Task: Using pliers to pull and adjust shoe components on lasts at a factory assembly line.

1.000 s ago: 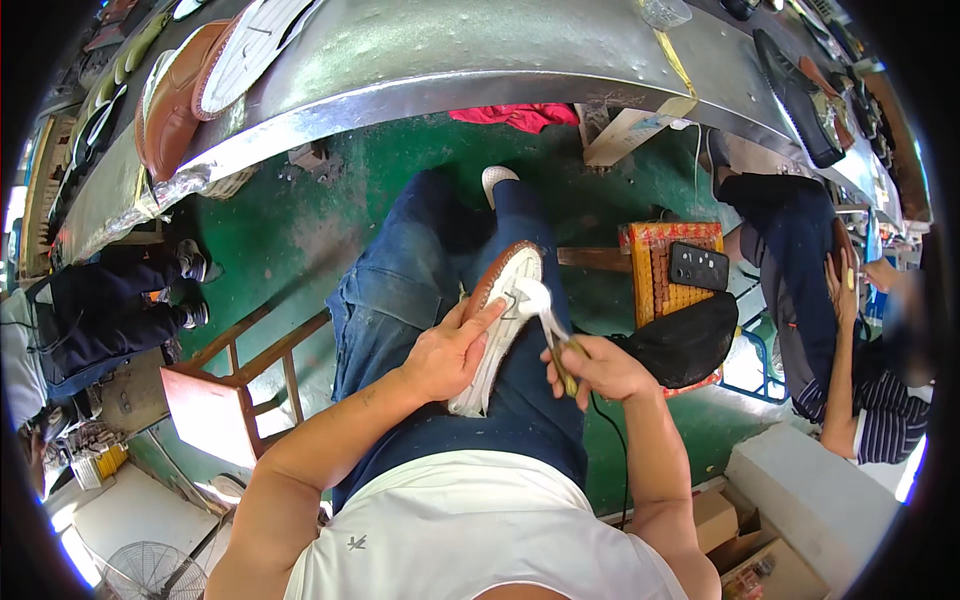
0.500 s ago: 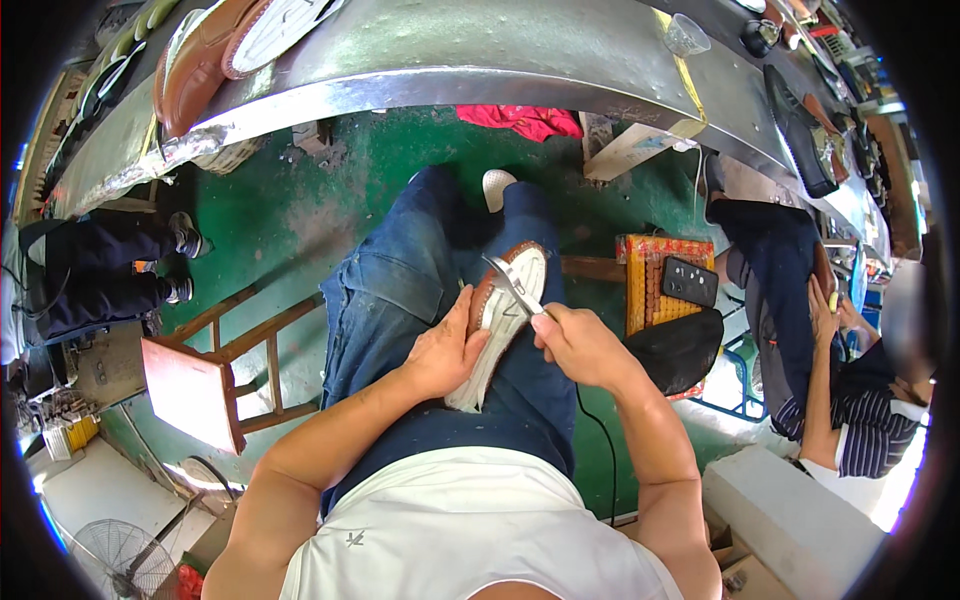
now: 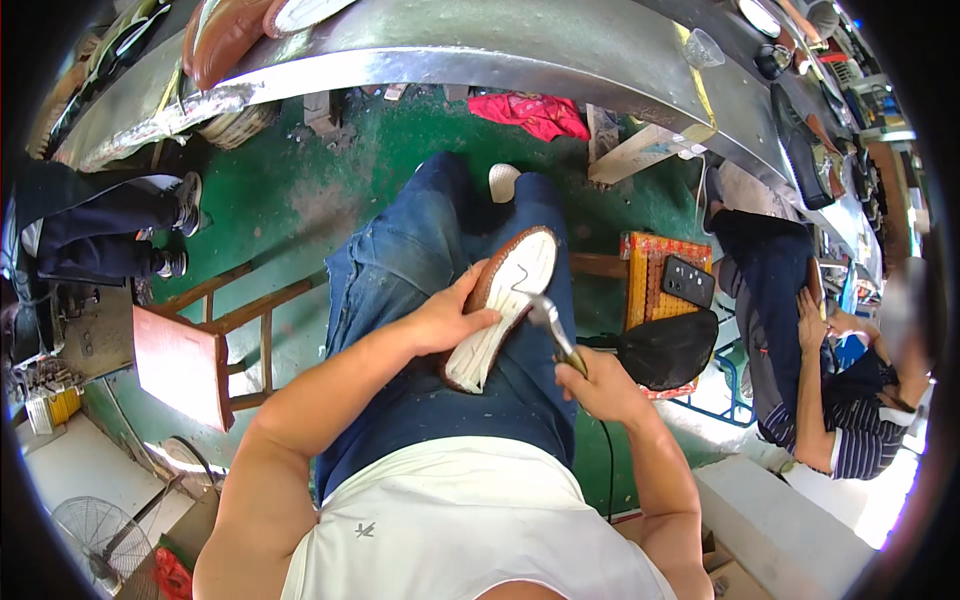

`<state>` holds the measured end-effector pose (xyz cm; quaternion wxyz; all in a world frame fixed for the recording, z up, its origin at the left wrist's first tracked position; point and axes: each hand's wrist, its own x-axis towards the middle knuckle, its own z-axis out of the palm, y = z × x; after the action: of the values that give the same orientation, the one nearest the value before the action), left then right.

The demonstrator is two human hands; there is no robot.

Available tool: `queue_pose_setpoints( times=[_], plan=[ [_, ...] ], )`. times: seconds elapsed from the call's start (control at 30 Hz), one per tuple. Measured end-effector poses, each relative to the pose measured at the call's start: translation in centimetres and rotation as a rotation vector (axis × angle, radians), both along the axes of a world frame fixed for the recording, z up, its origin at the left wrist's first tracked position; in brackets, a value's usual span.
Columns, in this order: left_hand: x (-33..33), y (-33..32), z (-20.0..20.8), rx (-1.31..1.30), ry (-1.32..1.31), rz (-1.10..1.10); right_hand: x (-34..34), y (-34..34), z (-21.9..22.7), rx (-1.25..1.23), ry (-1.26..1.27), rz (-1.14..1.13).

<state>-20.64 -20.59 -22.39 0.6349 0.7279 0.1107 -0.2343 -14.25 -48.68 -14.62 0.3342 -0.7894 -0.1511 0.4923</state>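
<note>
1. Hands first: from my remote view, left hand point(image 3: 442, 322) is clamped on the shoe point(image 3: 515, 275), thumb across the sole, fingers along its left edge and partly hidden. Right hand point(image 3: 603, 386) is closed around the handle of a hammer point(image 3: 569, 350).
2. I see the shoe between both hands, pale sole up, brown rim showing, toe away from the wearer. It rests on the jeans point(image 3: 395, 250), probably because the lap gives it backing.
3. Left grip likely steadies the shoe and leaves the front of the sole uncovered.
4. Hammer head sits by the sole's right edge; can't tell if touching. I'd say the handle hold keeps the right fingers off the sole.
5. Right of the right hand: black bag point(image 3: 668, 352), with phone point(image 3: 688, 281) on the woven seat point(image 3: 642, 290), presumably parked within reach.
6. Left of the left hand: wooden stool point(image 3: 180, 368). Ahead of both hands: metal bench point(image 3: 480, 45), brown shoes point(image 3: 222, 42) at its left.
</note>
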Motion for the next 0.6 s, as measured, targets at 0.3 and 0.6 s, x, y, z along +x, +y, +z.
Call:
queue_pose_setpoints(
  times=[0.3,0.6],
  plan=[
    [0.4,-0.1,-0.7,-0.299,0.123,0.075,-3.6,2.8,1.6,-0.087,-0.601,0.534],
    [-6.8,-1.2,-2.7,-0.181,-0.04,-0.172,-0.4,-2.3,-3.2,0.072,0.693,0.153]
  ],
)
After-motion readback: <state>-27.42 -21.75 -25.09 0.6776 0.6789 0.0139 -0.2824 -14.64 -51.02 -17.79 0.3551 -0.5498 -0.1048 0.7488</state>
